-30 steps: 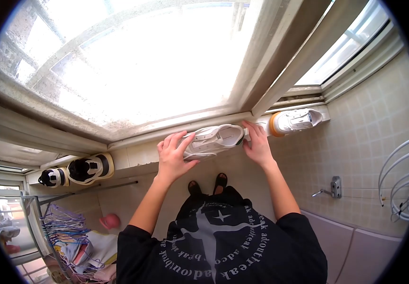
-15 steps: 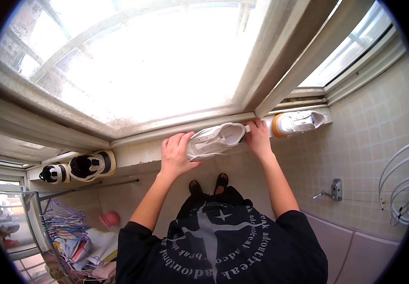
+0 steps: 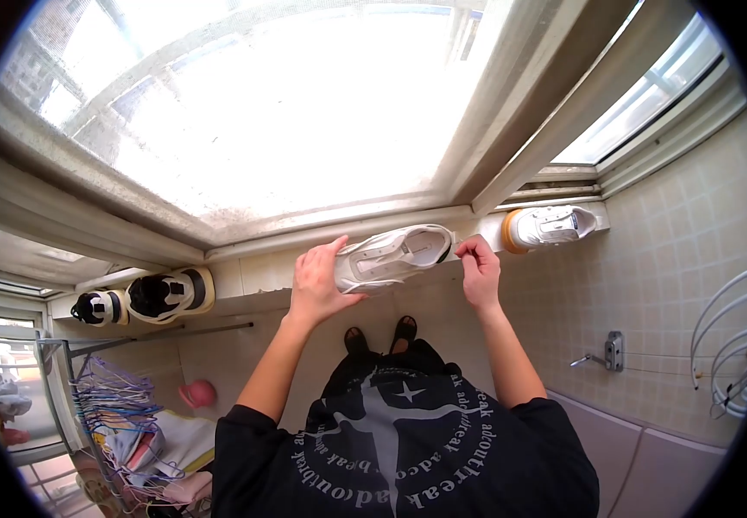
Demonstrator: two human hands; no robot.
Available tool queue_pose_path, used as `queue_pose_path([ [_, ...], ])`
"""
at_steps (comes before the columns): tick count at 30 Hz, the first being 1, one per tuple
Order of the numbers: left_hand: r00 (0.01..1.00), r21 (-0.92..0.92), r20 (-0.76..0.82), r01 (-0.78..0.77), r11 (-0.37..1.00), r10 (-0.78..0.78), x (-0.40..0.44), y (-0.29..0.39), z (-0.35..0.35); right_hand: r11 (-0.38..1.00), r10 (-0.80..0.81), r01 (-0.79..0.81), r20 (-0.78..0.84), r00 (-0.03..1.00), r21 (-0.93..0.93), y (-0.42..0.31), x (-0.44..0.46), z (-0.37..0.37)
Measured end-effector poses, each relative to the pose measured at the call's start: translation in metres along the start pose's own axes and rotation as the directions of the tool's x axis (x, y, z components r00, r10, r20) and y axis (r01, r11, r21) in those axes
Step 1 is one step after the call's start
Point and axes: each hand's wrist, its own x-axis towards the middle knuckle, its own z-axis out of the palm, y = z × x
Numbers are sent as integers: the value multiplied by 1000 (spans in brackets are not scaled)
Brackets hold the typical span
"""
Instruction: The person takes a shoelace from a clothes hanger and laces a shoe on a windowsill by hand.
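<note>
A white sneaker (image 3: pixel 391 257) rests on the window ledge with its toe to the left and its opening facing up. My left hand (image 3: pixel 315 281) is wrapped round the toe end, thumb on the near side and fingers on the far side. Just off the heel, my right hand (image 3: pixel 480 272) has its fingers curled together; whether anything small is between them is hidden. Further right on the ledge stands another white sneaker (image 3: pixel 550 226) with an orange sole at its toe end.
Black-and-cream sneakers (image 3: pixel 169 295) sit at the ledge's left end. The window (image 3: pixel 261 121) rises behind the ledge. At lower left are hangers (image 3: pixel 110 393) on a rack and a pink bowl-like thing (image 3: pixel 198 394). A tap (image 3: pixel 613 351) and white hose (image 3: pixel 728 345) are at right.
My right hand has drawn back slightly from the sneaker's heel and its fingers have curled. The sneaker has shifted a little left, with my left hand still on its toe.
</note>
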Motion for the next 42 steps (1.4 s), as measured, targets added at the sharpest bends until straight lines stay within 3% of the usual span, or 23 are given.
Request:
queue_pose_path([
  [2,1000,-16,-6,9,1000,-9,-3,-4,4,980,103,-89,-70,992,181,-9,-17,22],
  [3,1000,-24,-8,14,1000,-14,-3,-4,4,999,30,-31,-18,999,-36,-10,-22,21],
  [6,1000,-37,11,15,999,-15,-3,-2,1,993,57,-60,-27,998,-99,-6,-28,27],
  [8,999,-41,23,24,999,-23,-2,-2,0,1000,-4,4,-191,982,3,3,-14,28],
  [11,999,-31,26,24,999,-23,-3,-2,1,999,44,-47,-267,963,-4,-17,15,15],
  [12,999,-24,23,23,999,-23,-4,-2,1,998,-55,48,-303,951,-32,-29,22,13],
  [14,999,-15,21,29,999,-29,-4,-1,1,907,-418,390,-215,883,-160,-44,39,5],
  [17,1000,-1,7,24,1000,-24,-5,-1,1,786,-586,599,124,801,-151,-75,33,-1],
  [18,1000,3,1,19,1000,-19,-5,-1,1,857,-498,513,170,851,-57,-73,22,5],
  [20,1000,8,-7,15,1000,-15,-6,-2,4,985,-150,162,169,974,-59,-65,-8,26],
  [23,999,4,-34,32,999,-32,-8,-3,3,924,-26,95,187,982,-371,-43,-39,49],
  [27,994,-18,-60,89,996,-90,-16,-8,4,889,28,-39,-30,999,-456,-14,-70,77],
  [34,995,-7,-85,50,999,-50,-19,-11,2,882,-75,-11,-164,984,-471,-1,-72,91],
  [36,994,-23,-105,27,999,-29,-20,-13,4,899,-12,-70,-184,983,-432,4,-74,91],
  [39,996,-49,-57,68,996,-70,-21,-17,7,880,21,-59,-84,996,-472,15,-74,89],
  [42,996,-58,-47,71,996,-73,-22,-18,7,920,-43,26,-36,998,-392,-5,-64,79],
])
